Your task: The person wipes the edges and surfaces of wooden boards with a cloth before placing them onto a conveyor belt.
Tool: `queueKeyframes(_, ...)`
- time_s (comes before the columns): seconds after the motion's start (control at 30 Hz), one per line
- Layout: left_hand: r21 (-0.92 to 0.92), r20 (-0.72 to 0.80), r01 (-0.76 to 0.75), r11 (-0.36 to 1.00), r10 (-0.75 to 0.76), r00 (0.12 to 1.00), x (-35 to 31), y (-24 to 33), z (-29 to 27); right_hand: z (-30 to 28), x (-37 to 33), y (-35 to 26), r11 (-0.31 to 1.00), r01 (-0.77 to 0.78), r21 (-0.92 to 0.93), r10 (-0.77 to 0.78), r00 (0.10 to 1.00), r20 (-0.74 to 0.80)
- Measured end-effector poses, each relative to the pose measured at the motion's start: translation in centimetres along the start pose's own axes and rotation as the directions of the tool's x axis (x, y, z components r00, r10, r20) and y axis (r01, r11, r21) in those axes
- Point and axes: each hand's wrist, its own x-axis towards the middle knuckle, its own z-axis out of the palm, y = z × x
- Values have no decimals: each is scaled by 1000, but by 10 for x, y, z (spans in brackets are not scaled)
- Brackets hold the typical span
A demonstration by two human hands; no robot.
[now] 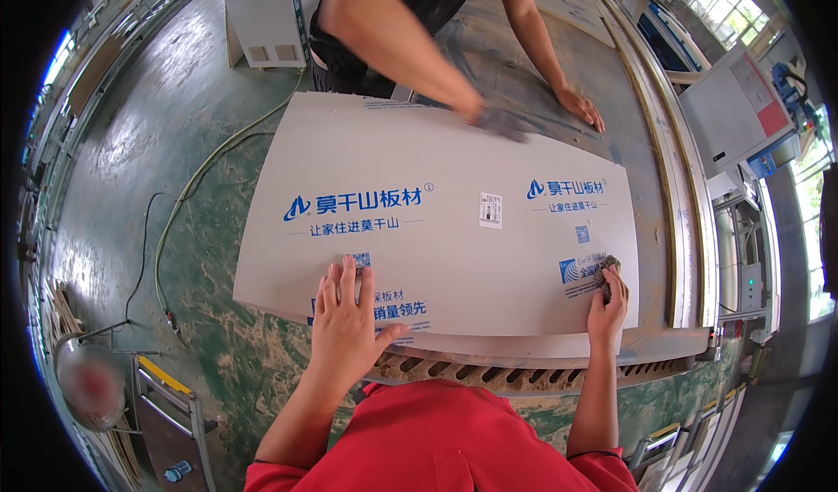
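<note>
A large white board (pixel 454 274) with blue print and a small white label (pixel 491 211) lies in front of me. My left hand (pixel 343 319) rests flat on its near left part, fingers stretched and holding nothing. Near the board's right edge, my right hand (pixel 611 304) has its fingers closed on a crumpled grey rag (pixel 608 274), which touches the printed surface. Under the near edge another pale panel (pixel 515 345) shows. Across from me, a co-worker's hand (pixel 502 123) is blurred over the far edge with something dark, perhaps a rag or glove.
The co-worker's other hand (pixel 583 110) leans on the dusty machine table (pixel 541 73). Long board strips (pixel 672 186) lie along its right side. A yellow-green hose (pixel 175 213) runs over the floor at left, near a metal stand (pixel 175 405). A slotted metal edge (pixel 489 375) lies nearest me.
</note>
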Motion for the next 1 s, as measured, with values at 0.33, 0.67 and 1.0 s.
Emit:
queueKeyframes(0.33,12,-14,-1,1000,1,1000,-2,-3,4,-4,12,7,999,36,6,-37,998,48)
queueKeyframes(0.67,-32,-22,17,999,-18,1000,-2,-6,5,26,87,-13,974,224,38,-227,967,114)
queueKeyframes(1.0,-114,-18,28,993,-30,999,-5,-10,8,97,210,18,980,7,-198,-12,1000,-27)
